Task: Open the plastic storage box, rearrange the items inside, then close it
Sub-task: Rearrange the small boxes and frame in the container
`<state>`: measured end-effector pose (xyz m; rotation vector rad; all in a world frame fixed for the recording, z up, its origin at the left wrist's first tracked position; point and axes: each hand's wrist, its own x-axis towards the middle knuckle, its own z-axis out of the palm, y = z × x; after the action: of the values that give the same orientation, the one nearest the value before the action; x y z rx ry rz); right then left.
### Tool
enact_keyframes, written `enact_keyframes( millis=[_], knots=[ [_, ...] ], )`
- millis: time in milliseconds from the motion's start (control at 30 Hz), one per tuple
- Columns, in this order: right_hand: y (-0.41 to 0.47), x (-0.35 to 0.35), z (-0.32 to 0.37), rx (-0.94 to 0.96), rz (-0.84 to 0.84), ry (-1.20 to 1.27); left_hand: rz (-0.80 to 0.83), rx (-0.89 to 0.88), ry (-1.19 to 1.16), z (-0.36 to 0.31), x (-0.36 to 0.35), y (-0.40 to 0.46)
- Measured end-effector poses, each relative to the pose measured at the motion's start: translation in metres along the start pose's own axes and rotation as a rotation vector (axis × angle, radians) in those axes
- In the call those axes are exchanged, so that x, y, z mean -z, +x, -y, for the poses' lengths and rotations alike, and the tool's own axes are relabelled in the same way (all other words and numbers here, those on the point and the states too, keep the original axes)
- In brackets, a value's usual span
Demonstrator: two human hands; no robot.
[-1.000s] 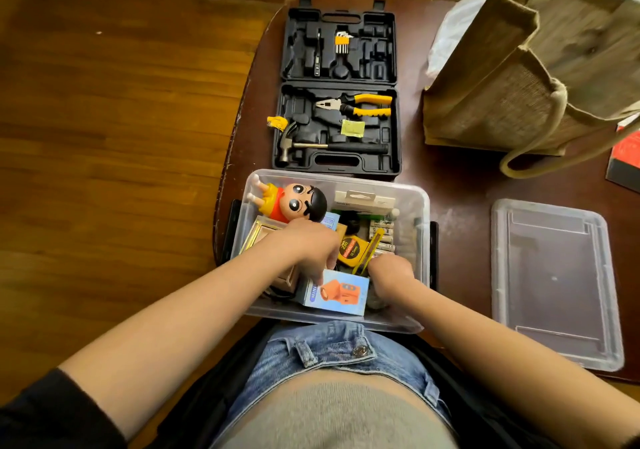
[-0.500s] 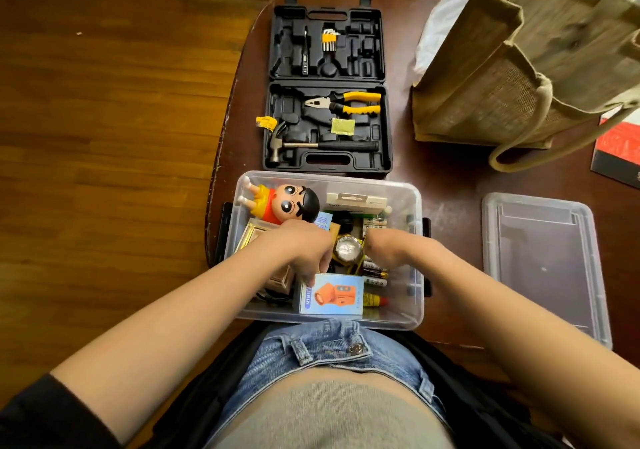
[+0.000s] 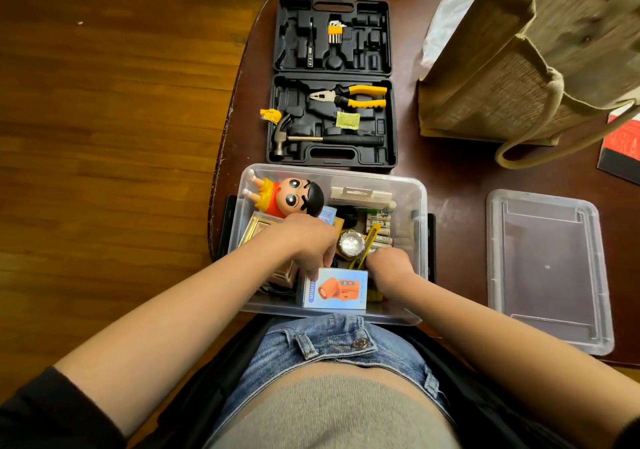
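Clear storage box [image 3: 414,203] at surface's near edge, lid [image 3: 547,268] off, to its right. Both hands inside: left hand [image 3: 308,241] fingers curled onto blue carton [image 3: 334,293]; right hand [image 3: 389,265] curled, grasp possibly hidden. Carton light, stiff; take by sides.

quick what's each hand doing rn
Left hand: in the box, fingers curled down by the carton; grip cannot be told.
Right hand: in the box, fingers hidden; cannot be told.

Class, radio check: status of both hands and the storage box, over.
Both hands, left and right, down inside the clear plastic storage box, grip unclear. Clear flat lid off, right of it. Nothing obstructing.
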<state>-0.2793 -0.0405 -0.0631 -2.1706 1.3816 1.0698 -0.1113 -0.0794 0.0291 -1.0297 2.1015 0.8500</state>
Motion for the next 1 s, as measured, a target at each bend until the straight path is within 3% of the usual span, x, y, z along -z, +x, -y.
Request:
enact_keyframes(
  millis=[367,700,833,1000],
  knots=[
    [0.011,-0.003,-0.002,0.022,-0.012,0.073,0.002,-0.003,-0.002,-0.001,0.001,-0.002],
    [0.013,-0.001,0.001,0.042,-0.011,-0.01,0.015,0.001,-0.012,-0.001,0.001,-0.002],
    [0.008,0.01,-0.008,0.029,0.015,0.192,0.004,-0.008,-0.031,0.002,0.001,-0.004],
    [0.009,0.028,-0.02,0.007,-0.235,0.624,-0.118,-0.026,-0.199,0.01,-0.006,-0.008]
  ],
)
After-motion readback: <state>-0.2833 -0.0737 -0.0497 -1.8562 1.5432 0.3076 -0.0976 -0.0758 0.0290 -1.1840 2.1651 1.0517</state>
